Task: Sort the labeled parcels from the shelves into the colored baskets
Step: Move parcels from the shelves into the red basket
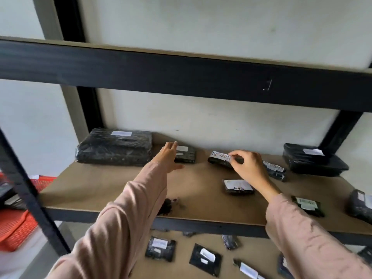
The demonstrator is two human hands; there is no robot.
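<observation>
Black wrapped parcels with white labels lie on a brown shelf board (104, 184). My right hand (248, 167) pinches a small parcel labelled "RETURN" (219, 158) at its right end, near the back of the shelf. My left hand (169, 156) reaches with straight fingers toward another small labelled parcel (186, 155), its fingertips at that parcel's left edge. A large flat parcel (114, 147) lies at the back left. Part of a red basket (18, 226) shows at the lower left, beside the rack.
More small parcels lie near my right arm (238, 187), (274, 170), (308, 205), and a big one sits at the back right (312, 160). Several parcels lie on the lower shelf (161, 248). A black beam (181, 77) of the upper shelf crosses overhead, with a black upright (30, 196) at left.
</observation>
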